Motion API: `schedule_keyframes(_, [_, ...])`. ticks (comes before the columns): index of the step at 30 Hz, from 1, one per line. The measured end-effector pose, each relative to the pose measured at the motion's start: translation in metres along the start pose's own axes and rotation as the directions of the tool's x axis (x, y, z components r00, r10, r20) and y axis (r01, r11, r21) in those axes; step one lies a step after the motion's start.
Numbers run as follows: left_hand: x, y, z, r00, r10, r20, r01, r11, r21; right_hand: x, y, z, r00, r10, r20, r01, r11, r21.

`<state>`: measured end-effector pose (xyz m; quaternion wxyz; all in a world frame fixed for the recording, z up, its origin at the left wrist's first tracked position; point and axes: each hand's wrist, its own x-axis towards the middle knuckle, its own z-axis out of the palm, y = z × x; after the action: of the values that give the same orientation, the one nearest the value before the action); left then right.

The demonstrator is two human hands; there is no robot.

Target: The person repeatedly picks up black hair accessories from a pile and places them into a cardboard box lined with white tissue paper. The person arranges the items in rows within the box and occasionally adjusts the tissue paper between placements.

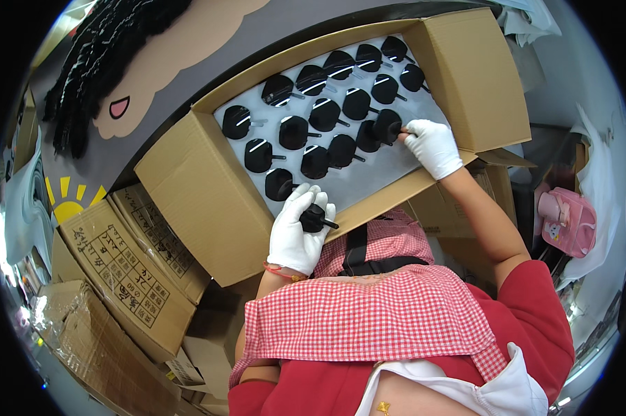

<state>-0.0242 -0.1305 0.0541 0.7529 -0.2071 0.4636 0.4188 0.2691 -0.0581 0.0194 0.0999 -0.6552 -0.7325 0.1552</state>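
An open cardboard box (238, 215) in front of me holds several rows of glossy black, rounded lens-like pieces (324, 114) with short stems. They lie on a whitish sheet (386, 182). My right hand (434, 148), white-gloved with bare fingertips showing, pinches the stem of one black lens-like piece (387, 126) at the right of the rows. That piece overlaps another black one. At the near left corner of the box, my left hand (295, 232), also in a white glove, curls around a black lens-like piece (313, 218), its stem pointing right.
Raised flaps (474, 76) stand at the box's left and right ends. Closed cartons (129, 267) with handwriting are stacked at the left. A pink bag (568, 222) hangs at the right. Beyond the box is a grey surface with cartoon art (150, 83).
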Motion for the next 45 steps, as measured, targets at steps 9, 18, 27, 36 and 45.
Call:
schedule_keyframes(9, [0.043, -0.026, 0.024, 0.998, -0.001, 0.063, -0.003, 0.997, 0.078, 0.000, 0.036, -0.043, 0.977, 0.214, 0.025, -0.192, 0.915, -0.355])
schedule_keyframes(18, [0.036, -0.045, 0.041, 0.947, 0.263, 0.183, -0.255, 0.965, -0.066, -0.040, -0.109, -0.028, 0.894, -0.068, 0.443, -0.128, 0.908, 0.399])
schedule_keyframes(27, [-0.021, 0.001, -0.004, 0.631, 0.706, 0.321, -0.766, 0.503, 0.400, -0.019, -0.141, 0.008, 0.741, -0.283, 0.609, -0.016, 0.899, 0.438])
schedule_keyframes(36, [-0.033, 0.046, -0.010, 0.423, 0.719, 0.552, -0.814, 0.035, 0.579, -0.020, -0.100, 0.007, 0.830, -0.091, 0.550, 0.133, 0.990, -0.036])
schedule_keyframes(45, [0.000, 0.023, -0.015, 0.763, 0.064, 0.643, -0.174, -0.938, 0.300, -0.004, -0.031, -0.039, 0.860, -0.006, 0.510, 0.097, 0.983, -0.153])
